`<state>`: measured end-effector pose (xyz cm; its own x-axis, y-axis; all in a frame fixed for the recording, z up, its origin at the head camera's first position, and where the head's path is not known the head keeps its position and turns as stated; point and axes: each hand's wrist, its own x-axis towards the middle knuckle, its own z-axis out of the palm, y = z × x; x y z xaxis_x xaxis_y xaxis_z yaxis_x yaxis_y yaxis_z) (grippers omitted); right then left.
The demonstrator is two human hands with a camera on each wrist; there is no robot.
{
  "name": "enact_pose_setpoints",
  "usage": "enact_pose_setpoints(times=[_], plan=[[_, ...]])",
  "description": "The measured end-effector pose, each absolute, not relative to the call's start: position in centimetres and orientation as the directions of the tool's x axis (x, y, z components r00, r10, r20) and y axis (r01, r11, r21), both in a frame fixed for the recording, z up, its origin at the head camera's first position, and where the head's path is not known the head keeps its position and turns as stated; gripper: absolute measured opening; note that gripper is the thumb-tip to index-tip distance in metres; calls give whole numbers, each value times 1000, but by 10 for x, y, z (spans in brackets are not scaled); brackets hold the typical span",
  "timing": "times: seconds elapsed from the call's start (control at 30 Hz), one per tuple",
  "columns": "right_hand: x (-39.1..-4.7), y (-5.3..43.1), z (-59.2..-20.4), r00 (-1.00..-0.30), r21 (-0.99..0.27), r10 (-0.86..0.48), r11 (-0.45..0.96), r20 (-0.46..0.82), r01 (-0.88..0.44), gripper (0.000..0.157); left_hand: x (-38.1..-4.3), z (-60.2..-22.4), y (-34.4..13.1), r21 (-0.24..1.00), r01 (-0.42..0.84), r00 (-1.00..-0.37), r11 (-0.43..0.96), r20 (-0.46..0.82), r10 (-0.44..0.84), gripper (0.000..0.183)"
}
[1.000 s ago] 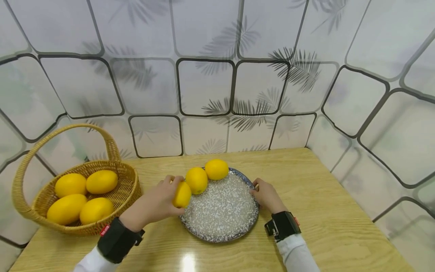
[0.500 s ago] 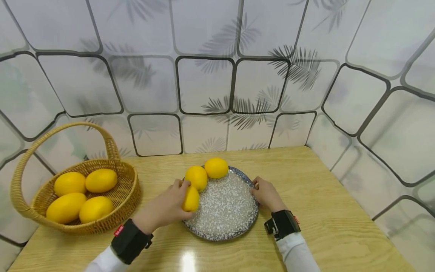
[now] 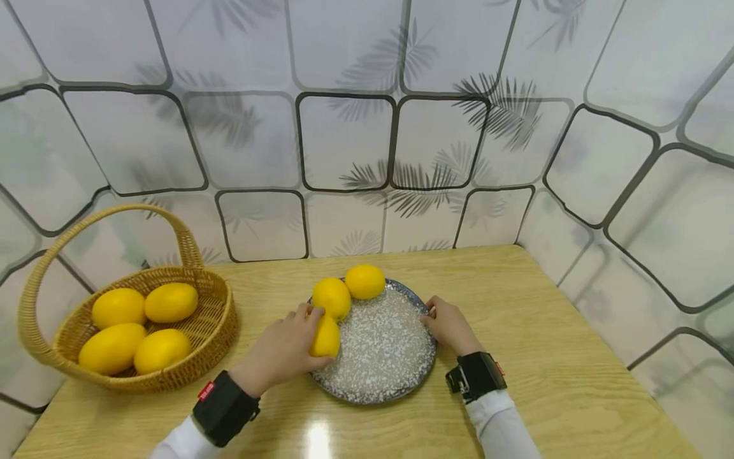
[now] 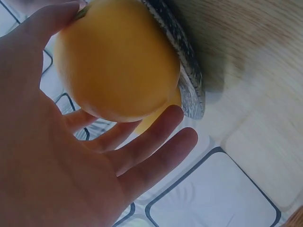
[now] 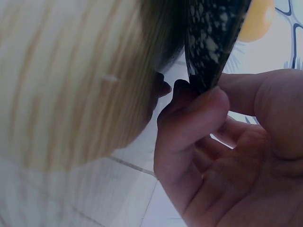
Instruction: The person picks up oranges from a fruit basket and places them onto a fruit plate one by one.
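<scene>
My left hand [image 3: 287,349] holds a yellow lemon [image 3: 325,336] at the left side of the speckled grey plate [image 3: 381,350]. In the left wrist view the thumb lies on one side of that lemon [image 4: 118,61] and the fingers on the other, and the lemon is down at the plate's dark rim [image 4: 189,71]. Two more lemons lie along the plate's far left edge, a near one [image 3: 332,298] and a far one [image 3: 365,282]. On the opposite side my right hand [image 3: 453,326] pinches the plate's rim [image 5: 210,42] between thumb and fingers.
A wicker basket [image 3: 226,319] with a tall arched handle stands at the left, with several lemons [image 3: 111,349] inside. The wooden table [image 3: 533,357] meets a patterned wall [image 3: 344,146] at the back and another on the right.
My left hand has moved right with its lemon, from the plate's left edge onto the plate, near the other lemons. The right hand stays at the rim.
</scene>
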<state>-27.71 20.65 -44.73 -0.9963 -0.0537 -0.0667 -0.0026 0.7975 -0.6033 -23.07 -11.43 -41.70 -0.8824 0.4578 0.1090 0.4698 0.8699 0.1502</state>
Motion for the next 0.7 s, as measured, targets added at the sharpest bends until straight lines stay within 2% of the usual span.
enact_pose_setpoints(times=[0.7], plan=[[-275,205,-445,-996,-609,-49,793,-70,4,22,-224,-409,-117,174,447,-894,878,68,442,83]])
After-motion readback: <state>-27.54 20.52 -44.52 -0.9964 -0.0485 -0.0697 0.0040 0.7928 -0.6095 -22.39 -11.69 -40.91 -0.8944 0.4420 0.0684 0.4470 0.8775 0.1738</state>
